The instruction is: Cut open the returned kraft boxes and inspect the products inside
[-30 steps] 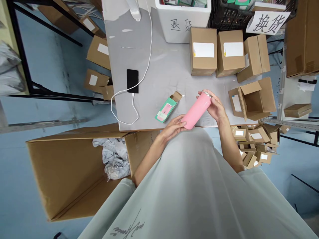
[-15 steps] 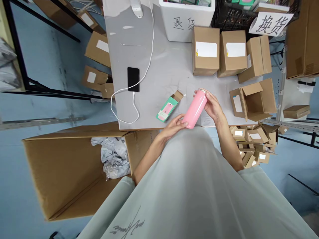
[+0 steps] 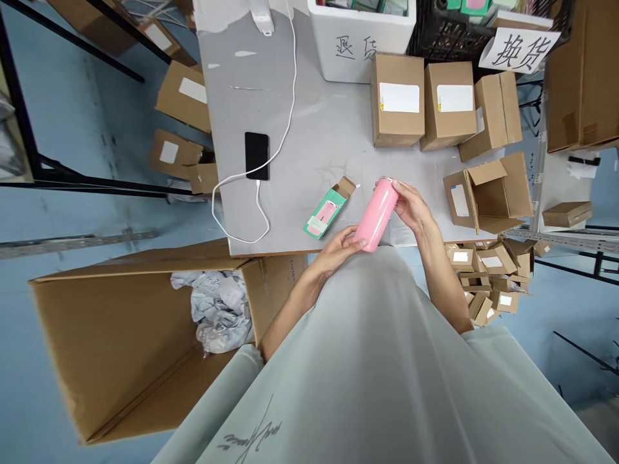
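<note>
"What does the left hand [image 3: 333, 250] do?"

"It holds the low end of the pink bottle [image 3: 377, 216]. The hand is half curled, with some of it in front of the bottle and some behind."

"And the right hand [image 3: 412, 207]?"

"It curls round the top end. The thumb side is in front, and the fingers go behind, so most of them are hidden. Both hands are on the bottle at once."

"Where is the bottle?"

"By the near edge of the worktop [image 3: 309, 154], a little right of the middle. It is tilted, with its top leaning to the right and away from the person. I can't tell if it touches the worktop."

"What is close to the hands?"

"A small green box [image 3: 323, 216] lies near the same edge, just left of the bottle. Its brown flap is up. A brown box [image 3: 516, 187] with its flaps up sits at the near right corner, past the right hand."

"And that black thing?"

"A phone [image 3: 256, 151], close to the left edge, with a white cord [image 3: 294, 71] over it."
</note>
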Available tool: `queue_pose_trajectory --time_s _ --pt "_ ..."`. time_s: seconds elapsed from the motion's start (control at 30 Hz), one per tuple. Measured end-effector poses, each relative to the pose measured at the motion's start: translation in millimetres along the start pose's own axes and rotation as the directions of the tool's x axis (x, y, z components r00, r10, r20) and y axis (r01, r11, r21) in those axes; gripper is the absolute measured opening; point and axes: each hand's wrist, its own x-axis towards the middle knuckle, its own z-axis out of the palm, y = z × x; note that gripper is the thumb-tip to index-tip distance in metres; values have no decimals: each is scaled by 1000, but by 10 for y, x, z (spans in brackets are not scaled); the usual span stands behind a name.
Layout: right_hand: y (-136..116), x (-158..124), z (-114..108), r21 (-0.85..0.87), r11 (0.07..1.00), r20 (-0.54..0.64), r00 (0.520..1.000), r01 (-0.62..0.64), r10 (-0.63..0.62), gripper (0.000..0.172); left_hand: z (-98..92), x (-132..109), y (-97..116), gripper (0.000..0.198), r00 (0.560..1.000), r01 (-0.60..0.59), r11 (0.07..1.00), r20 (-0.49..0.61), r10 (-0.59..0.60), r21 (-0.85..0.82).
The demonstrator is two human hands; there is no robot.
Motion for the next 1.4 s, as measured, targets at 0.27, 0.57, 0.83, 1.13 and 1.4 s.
queue_pose_trajectory --time_s 0.27,0.57,0.83,1.13,1.4 --pt "-94 -161 183 -13 1000 21 1000 22 -22 78 -172 9 120 88 999 -49 990 7 49 129" --pt "-99 -288 369 -30 998 54 998 47 -46 80 -299 -58 125 81 988 -124 974 113 104 191" --pt "-81 -410 496 -70 997 35 999 27 -25 73 -233 -274 14 84 991 -111 981 91 98 156" --pt "130 -420 597 -59 998 0 1000 19 -19 77 -304 -420 -55 83 994 -90 982 77 78 168" --pt "131 -396 377 -88 996 12 1000 15 -14 77 11 -339 -13 82 998 -53 964 -12 58 261"
